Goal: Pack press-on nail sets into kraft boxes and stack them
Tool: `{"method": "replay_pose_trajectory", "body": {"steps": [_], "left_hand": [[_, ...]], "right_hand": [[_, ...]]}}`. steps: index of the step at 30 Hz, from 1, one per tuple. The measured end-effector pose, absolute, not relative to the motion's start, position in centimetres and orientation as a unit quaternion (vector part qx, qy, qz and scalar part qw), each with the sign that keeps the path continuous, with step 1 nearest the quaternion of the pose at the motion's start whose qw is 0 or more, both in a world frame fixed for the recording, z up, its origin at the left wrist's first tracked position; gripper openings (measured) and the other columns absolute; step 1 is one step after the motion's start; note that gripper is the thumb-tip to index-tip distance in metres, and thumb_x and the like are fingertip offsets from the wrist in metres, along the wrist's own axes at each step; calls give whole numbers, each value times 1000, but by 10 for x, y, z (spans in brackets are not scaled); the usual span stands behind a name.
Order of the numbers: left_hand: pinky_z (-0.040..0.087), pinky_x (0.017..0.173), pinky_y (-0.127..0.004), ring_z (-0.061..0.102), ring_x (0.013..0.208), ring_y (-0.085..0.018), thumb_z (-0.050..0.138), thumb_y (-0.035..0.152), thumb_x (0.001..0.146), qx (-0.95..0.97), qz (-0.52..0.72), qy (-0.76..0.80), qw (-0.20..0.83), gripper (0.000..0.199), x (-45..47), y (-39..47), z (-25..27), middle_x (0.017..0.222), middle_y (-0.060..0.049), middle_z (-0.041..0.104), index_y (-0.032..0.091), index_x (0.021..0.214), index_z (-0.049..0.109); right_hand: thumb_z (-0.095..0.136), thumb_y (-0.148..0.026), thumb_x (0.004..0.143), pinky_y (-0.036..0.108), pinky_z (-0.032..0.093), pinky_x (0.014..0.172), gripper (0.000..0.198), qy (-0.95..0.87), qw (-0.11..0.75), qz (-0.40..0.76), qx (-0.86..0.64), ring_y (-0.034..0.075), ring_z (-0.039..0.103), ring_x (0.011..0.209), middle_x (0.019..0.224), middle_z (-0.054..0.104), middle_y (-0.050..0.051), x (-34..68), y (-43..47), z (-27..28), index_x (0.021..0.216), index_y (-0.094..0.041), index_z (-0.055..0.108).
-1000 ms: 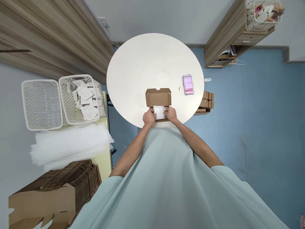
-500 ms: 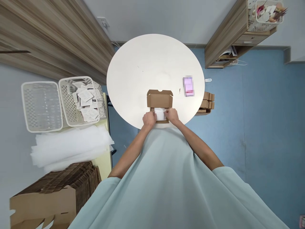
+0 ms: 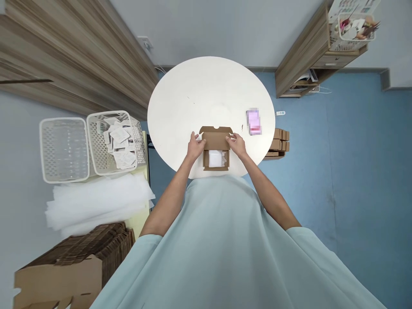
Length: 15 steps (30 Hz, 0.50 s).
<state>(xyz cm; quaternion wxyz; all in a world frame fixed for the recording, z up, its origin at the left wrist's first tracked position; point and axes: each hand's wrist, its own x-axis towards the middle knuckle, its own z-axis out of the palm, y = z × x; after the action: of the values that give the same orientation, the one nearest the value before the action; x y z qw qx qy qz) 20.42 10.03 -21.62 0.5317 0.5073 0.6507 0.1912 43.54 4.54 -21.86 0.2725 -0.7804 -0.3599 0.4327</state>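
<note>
A small brown cardboard box [image 3: 216, 168] lies at the near edge of the round white table, its lid [image 3: 216, 140] raised and tilted back. Inside sits a white wrapped packet [image 3: 215, 158], with crinkled clear wrap [image 3: 224, 159] at its right end. My left hand [image 3: 195, 147] grips the lid at its left side, thumb on the inner face and the other fingers behind. On the opposite side, my right hand [image 3: 237, 144] pinches the lid's right edge the same way.
A phone-like pink item, pixelated [image 3: 254, 122], lies on the white table [image 3: 180, 98], right of the box. Leftward stand white baskets [image 3: 111, 171], one with paper packets, above white foam sheets [image 3: 99, 199] and stacked flat cardboard [image 3: 58, 274]. Closed boxes [image 3: 279, 143] are beyond the table's right edge.
Both hands have left the white packet inside the box and moved up to the two sides of the lid. The lid now leans more steeply.
</note>
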Motion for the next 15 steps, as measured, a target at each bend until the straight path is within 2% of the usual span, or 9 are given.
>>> {"method": "replay_pose_trajectory", "body": {"steps": [4, 7, 11, 15], "left_hand": [[51, 116, -43, 68, 132, -29, 73, 26, 91, 515, 201, 644, 529, 96, 208, 104, -208, 170, -20, 47, 19, 174, 25], [54, 114, -45, 68, 131, -30, 71, 25, 92, 525, 221, 628, 531, 95, 209, 108, -204, 166, -19, 53, 20, 174, 25], [55, 113, -45, 67, 132, -29, 69, 22, 91, 536, 242, 611, 530, 90, 207, 108, -205, 156, -18, 61, 18, 172, 30], [56, 112, -43, 68, 130, -28, 70, 22, 90, 540, 244, 611, 524, 85, 201, 90, -211, 152, -17, 62, 19, 169, 36]], "right_hand": [[73, -41, 99, 42, 55, 112, 68, -366, 287, 435, -771, 29, 75, 122, 149, 68, 20, 437, 53, -211, 158, -14, 52], [73, -39, 98, 42, 55, 112, 72, -384, 302, 428, -760, 28, 75, 120, 148, 69, 20, 440, 58, -207, 161, -14, 48], [69, -35, 99, 41, 56, 111, 71, -424, 310, 418, -741, 26, 76, 115, 148, 70, 18, 443, 56, -203, 163, -16, 46], [65, -34, 99, 38, 59, 107, 69, -467, 291, 408, -728, 26, 74, 119, 149, 68, 16, 440, 33, -204, 163, -17, 47]]}}
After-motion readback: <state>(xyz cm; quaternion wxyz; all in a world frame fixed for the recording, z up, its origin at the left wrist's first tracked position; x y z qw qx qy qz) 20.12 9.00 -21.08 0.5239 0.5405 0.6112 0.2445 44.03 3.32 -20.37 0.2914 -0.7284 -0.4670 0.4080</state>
